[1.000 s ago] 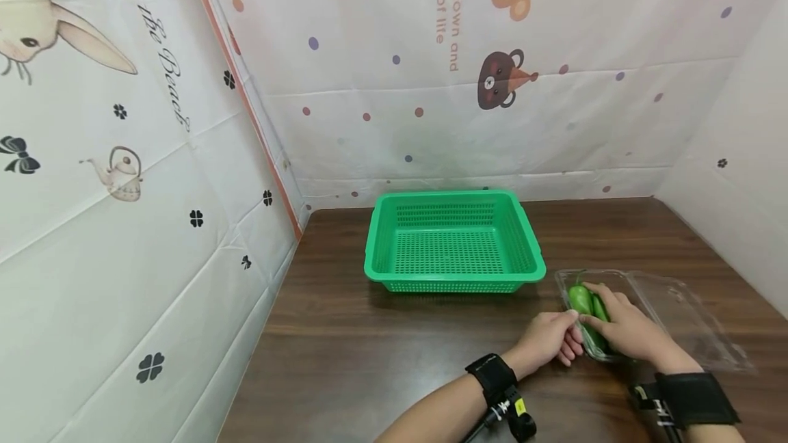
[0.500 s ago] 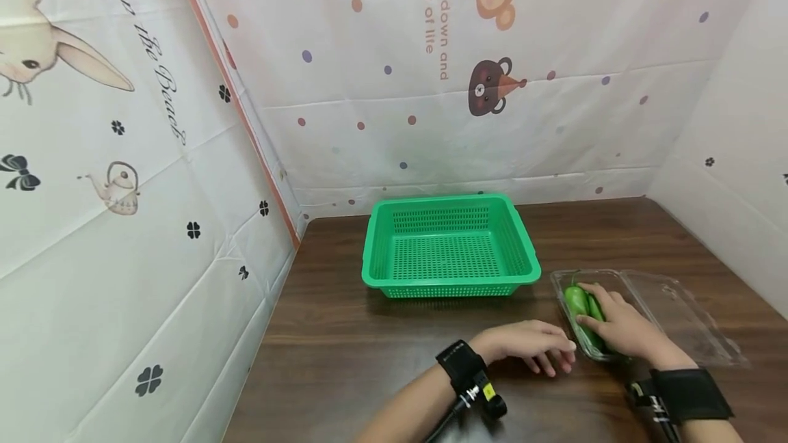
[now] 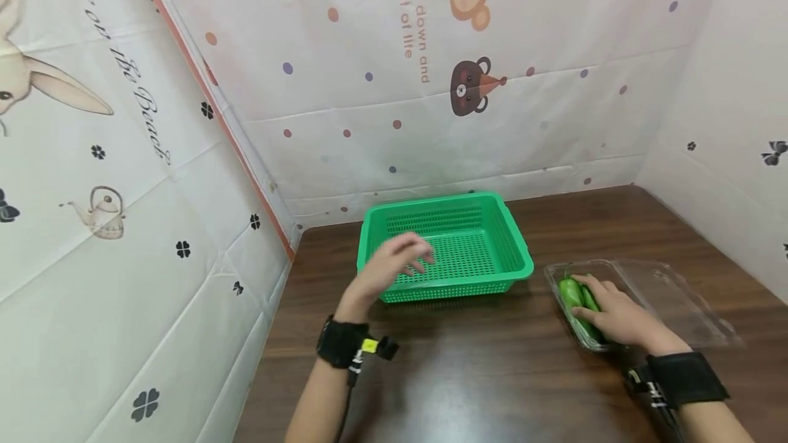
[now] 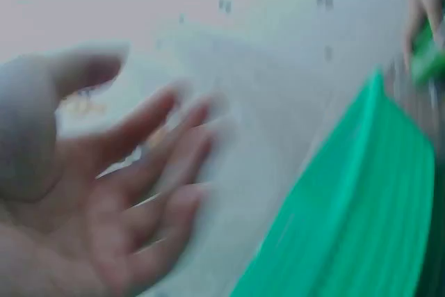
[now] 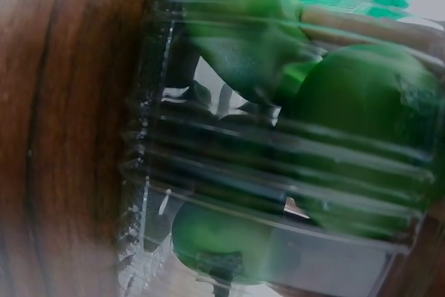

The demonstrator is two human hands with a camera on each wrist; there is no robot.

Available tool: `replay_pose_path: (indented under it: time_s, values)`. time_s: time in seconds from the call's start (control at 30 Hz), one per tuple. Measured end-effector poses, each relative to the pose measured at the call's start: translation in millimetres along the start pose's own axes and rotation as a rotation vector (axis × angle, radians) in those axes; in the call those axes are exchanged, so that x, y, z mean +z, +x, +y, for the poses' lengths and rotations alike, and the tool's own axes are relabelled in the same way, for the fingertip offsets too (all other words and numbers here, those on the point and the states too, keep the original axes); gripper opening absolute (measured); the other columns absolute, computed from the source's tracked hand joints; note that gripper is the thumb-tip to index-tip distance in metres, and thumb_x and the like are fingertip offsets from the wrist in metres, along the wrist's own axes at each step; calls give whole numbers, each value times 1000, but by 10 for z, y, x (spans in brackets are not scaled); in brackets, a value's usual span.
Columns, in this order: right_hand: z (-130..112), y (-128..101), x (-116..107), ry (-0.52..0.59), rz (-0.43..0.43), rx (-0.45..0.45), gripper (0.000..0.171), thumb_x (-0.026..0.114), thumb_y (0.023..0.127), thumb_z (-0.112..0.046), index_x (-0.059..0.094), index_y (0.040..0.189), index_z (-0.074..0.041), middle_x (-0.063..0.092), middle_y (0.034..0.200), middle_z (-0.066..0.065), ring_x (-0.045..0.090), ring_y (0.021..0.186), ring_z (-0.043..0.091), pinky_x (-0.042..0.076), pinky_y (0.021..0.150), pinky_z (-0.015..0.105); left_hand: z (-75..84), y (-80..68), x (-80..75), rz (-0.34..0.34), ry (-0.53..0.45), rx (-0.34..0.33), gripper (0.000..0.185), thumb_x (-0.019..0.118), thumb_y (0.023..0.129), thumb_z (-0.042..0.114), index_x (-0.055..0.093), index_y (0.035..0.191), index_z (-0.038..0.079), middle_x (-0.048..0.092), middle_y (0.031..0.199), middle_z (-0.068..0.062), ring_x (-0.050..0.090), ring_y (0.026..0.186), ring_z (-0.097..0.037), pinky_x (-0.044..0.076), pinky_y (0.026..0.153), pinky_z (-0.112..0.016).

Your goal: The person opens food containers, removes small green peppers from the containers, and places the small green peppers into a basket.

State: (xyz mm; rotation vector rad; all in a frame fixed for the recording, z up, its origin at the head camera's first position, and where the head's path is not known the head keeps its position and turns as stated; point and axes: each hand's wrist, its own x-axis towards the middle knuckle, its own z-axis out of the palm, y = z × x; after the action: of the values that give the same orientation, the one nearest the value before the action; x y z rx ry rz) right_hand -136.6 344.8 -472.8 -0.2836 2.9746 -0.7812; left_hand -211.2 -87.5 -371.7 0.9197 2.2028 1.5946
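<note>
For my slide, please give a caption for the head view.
Left hand open above a green basket; right hand on green peppers in a clear box.

Green peppers [image 3: 574,294]: glossy, lying side by side lengthwise in an open clear plastic clamshell box [image 3: 659,289], right of the green basket [image 3: 444,245].

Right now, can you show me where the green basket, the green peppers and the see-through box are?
green basket [image 3: 520,266], head view, right rim.
green peppers [image 3: 570,292], head view, leftmost pepper's top.
see-through box [image 3: 677,303], head view, open lid.

Left hand [image 3: 394,266] raised, fingers spread.
</note>
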Motion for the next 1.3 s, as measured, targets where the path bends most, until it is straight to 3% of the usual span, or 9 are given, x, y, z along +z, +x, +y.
replay_pose_path:
  time_s: [0.13, 0.27, 0.33, 0.43, 0.57, 0.73, 1.0, 1.13, 1.3]
  values:
    - [-2, 3, 39, 3, -17, -3, 78, 66, 98, -42, 32, 153, 2, 43, 134, 41, 54, 112, 57, 50, 76, 60, -342, -315, -297, 466, 13, -91, 27, 58, 104, 34, 67, 105, 9, 69, 104, -10, 66, 89, -24, 54, 81, -41]
    - [-24, 4, 89, 30, -24, -11, 78, 65, 97, -43, 33, 153, 1, 41, 137, 42, 50, 117, 62, 49, 78, 63, -598, -456, -438, 705, 119, -194, 20, 63, 101, 30, 68, 102, 10, 65, 111, -11, 62, 100, -28, 50, 83, -44]
    - [-28, 2, 104, 37, -24, -12, 78, 65, 97, -43, 33, 153, 1, 40, 137, 42, 50, 117, 62, 49, 78, 63, -705, -451, -464, 703, 202, -255, 22, 63, 100, 33, 67, 108, 12, 59, 124, -12, 58, 112, -31, 49, 91, -48]
    - [-21, -7, 104, 33, -16, -7, 77, 66, 97, -41, 33, 153, 1, 42, 135, 41, 52, 115, 61, 50, 77, 61, -832, -388, -449, 597, 336, -335, 30, 63, 100, 37, 65, 120, 15, 42, 144, -13, 47, 132, -38, 44, 101, -58]
    - [-14, -10, 85, 27, -4, -10, 76, 67, 97, -40, 34, 152, 1, 43, 134, 41, 54, 113, 59, 50, 77, 61, -916, -276, -393, 460, 476, -408, 41, 63, 99, 39, 63, 133, 17, 26, 159, -19, 42, 137, -44, 48, 95, -56]
    - [-26, -3, 50, 14, 4, -12, 77, 66, 97, -42, 34, 153, 1, 42, 135, 41, 52, 115, 61, 50, 78, 63, -846, -143, -410, 366, 556, -468, 43, 59, 99, 39, 64, 136, 17, 25, 162, -20, 60, 97, -30, 47, 70, -38]
    - [-24, -7, 25, 6, -2, 1, 77, 65, 98, -42, 33, 153, 0, 42, 135, 41, 52, 115, 60, 49, 77, 62, -865, 99, -495, 383, 668, -530, 77, 68, 94, 42, 30, 159, 27, 11, 167, -22, 44, 52, -17, 37, 49, -31]
    - [-27, -6, 45, 9, -5, -3, 77, 66, 97, -42, 33, 153, 0, 43, 134, 41, 53, 114, 58, 50, 77, 61, -935, 116, -459, 395, 713, -549, 92, 78, 87, 31, 24, 161, 30, 27, 159, -25, 51, 57, -22, 39, 50, -33]
    - [-20, 8, -1, 1, 6, 1, 75, 67, 98, -38, 33, 152, 0, 47, 126, 37, 58, 97, 40, 48, 69, 47, -881, 166, -438, 383, 821, -536, 65, 73, 83, 14, 55, 145, 21, 50, 137, -24, 56, 77, -30, 45, 62, -37]
